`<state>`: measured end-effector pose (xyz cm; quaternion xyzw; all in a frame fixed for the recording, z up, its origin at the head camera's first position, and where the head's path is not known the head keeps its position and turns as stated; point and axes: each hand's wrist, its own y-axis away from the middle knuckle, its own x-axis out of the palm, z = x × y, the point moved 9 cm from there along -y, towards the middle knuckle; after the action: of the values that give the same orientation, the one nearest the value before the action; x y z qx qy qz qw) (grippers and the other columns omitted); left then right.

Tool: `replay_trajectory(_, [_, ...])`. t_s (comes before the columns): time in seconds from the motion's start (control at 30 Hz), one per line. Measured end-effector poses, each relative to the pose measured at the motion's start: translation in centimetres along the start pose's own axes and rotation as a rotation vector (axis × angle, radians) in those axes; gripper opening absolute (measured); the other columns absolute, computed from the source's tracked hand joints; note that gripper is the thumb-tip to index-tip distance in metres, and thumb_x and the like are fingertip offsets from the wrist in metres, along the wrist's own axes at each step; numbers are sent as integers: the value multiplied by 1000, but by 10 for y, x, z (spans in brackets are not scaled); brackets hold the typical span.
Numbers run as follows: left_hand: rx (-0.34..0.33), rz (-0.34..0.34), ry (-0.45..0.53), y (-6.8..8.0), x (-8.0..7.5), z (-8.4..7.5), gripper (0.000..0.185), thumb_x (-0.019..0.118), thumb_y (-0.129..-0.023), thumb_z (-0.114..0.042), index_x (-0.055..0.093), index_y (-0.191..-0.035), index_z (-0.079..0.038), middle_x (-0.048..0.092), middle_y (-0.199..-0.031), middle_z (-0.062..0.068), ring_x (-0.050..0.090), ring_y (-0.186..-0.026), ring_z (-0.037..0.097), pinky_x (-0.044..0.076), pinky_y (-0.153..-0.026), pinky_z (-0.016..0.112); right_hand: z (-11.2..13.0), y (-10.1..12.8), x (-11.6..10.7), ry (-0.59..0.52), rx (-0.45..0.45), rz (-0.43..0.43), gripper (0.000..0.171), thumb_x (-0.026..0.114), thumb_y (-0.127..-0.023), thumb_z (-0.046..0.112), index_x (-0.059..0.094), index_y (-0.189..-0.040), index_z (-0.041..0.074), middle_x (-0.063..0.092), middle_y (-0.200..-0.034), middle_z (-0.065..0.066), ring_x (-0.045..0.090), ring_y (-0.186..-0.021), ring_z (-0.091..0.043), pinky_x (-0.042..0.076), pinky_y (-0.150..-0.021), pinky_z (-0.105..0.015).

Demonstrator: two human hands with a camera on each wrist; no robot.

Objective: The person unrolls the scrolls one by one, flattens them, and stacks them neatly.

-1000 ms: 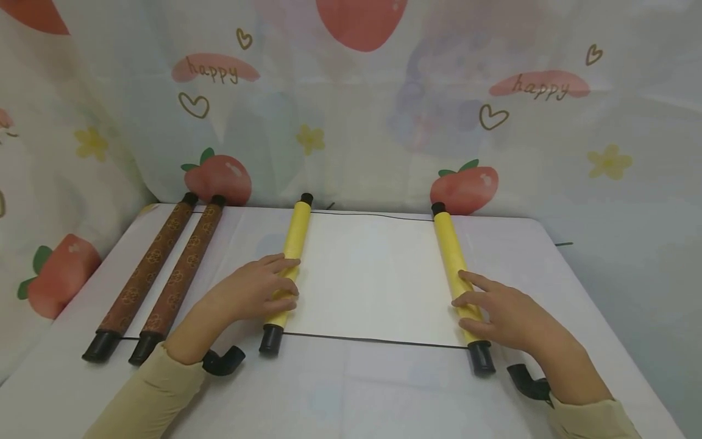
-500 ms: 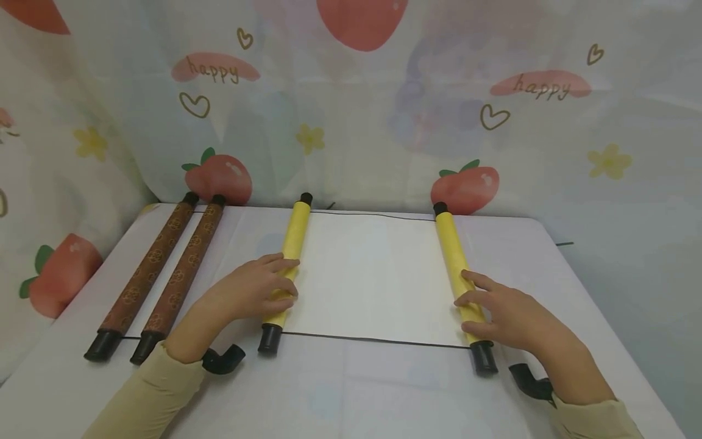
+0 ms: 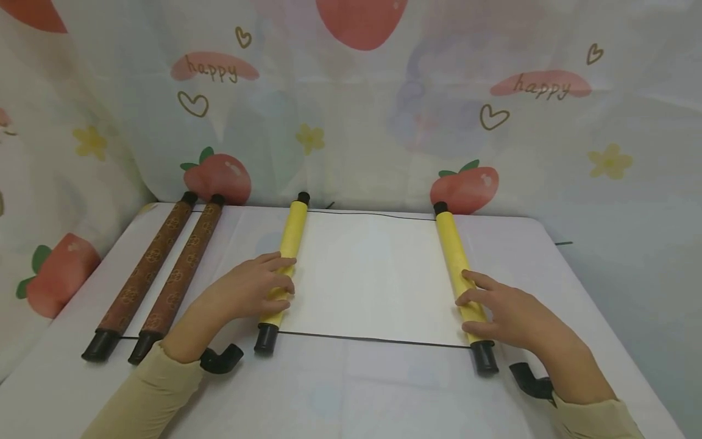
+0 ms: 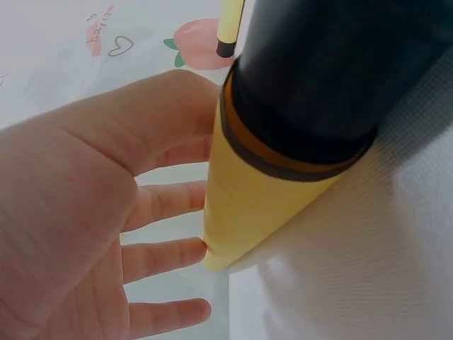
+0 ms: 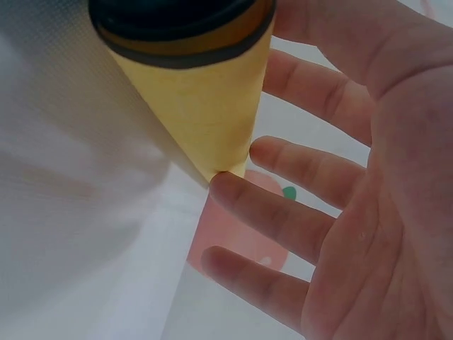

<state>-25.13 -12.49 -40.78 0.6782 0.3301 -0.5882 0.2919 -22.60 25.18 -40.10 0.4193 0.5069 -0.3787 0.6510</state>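
Both hands — left hand (image 3: 249,291), right hand (image 3: 507,311) — lay flat-fingered on the yellow rollers (image 3: 454,268); wrist views showed straight fingers (image 4: 166,255) — lower left.

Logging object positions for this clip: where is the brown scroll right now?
In the head view the brown scroll lies rolled shut at the table's left edge, left of the left hand and the yellow scroll.

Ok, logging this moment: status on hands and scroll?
Left hand flat on left yellow roller. Right hand flat on right yellow roller. Nothing in the way.
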Motion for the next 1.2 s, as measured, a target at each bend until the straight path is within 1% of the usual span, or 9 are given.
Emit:
replay_trajectory(0.1, [0, -3, -3, 0, -1, 0, 18, 73, -88, -35, 77, -104, -27, 50, -149, 10, 41, -140, 39, 41, -109, 54, 0, 0, 0, 1, -9, -6, 40, 80, -81, 39, 73, -117, 26, 41, -153, -15, 58, -121, -38, 53, -89, -55])
replay_trajectory(0.17, [1, -4, -8, 0, -1, -1, 19, 73, -87, -37, 78, -103, -27, 51, -149, 10, 42, -140, 39, 41, -109, 53, -1, 0, 0, 4, -10, -5, 40, 80, -81, 38, 73, -118, 25, 41, -153, -15, 58, -121, -39, 52, -90, -56])
replay_trajectory(0.37, [-7, 3, -11, 0, 1, 0, 23, 75, -84, -48, 77, -99, -29, 50, -149, 9, 41, -140, 39, 41, -109, 53, -2, -1, 1, 10, -1, 1, 39, 80, -81, 44, 74, -115, 26, 41, -154, -16, 57, -123, -40, 52, -91, -57])
replay_trajectory(0.5, [-16, 13, 0, 0, 1, 1, 21, 76, -84, -44, 76, -98, -29, 49, -150, 9, 40, -141, 39, 41, -108, 54, -2, -1, 1, 13, -7, -15, 38, 81, -80, 44, 74, -113, 26, 43, -152, -16, 57, -122, -40, 52, -91, -57])
replay_trajectory(0.73, [-21, 16, 9, 0, -1, 1, 19, 75, -85, -38, 76, -101, -27, 48, -151, 10, 39, -141, 40, 40, -108, 55, -3, -1, 1, 21, -11, -28, 33, 78, -83, 34, 75, -114, 26, 45, -150, -16, 57, -122, -41, 52, -90, -57])
replay_trajectory(0.9, [-25, 13, 4, 1, -1, 2, 17, 73, -86, -36, 78, -100, -28, 48, -151, 9, 39, -141, 40, 40, -109, 55, -3, 0, 0, 21, -25, -45, 27, 75, -83, 27, 76, -110, 27, 46, -150, -16, 60, -119, -38, 54, -86, -52])
replay_trajectory(1.0, [-25, 14, 1, 1, -1, 2, 18, 74, -86, -41, 78, -98, -28, 48, -151, 9, 39, -141, 39, 40, -109, 54, -3, 1, -1, 20, -33, -45, 26, 77, -82, 30, 76, -108, 27, 46, -149, -16, 60, -117, -38, 54, -86, -52])
replay_trajectory(1.1, [-34, 21, 5, 1, 0, 3, 21, 76, -84, -45, 77, -97, -28, 48, -151, 9, 38, -142, 40, 40, -109, 55, -3, 1, 0, 15, -22, -33, 29, 80, -81, 38, 76, -108, 28, 46, -150, -16, 58, -120, -40, 52, -89, -56])
replay_trajectory(1.2, [-43, 26, 6, 0, 1, 4, 20, 76, -84, -44, 76, -97, -28, 47, -151, 9, 38, -142, 39, 40, -109, 55, -5, 0, 0, 9, -7, -23, 32, 82, -78, 40, 76, -108, 29, 45, -150, -16, 56, -122, -41, 51, -91, -58])
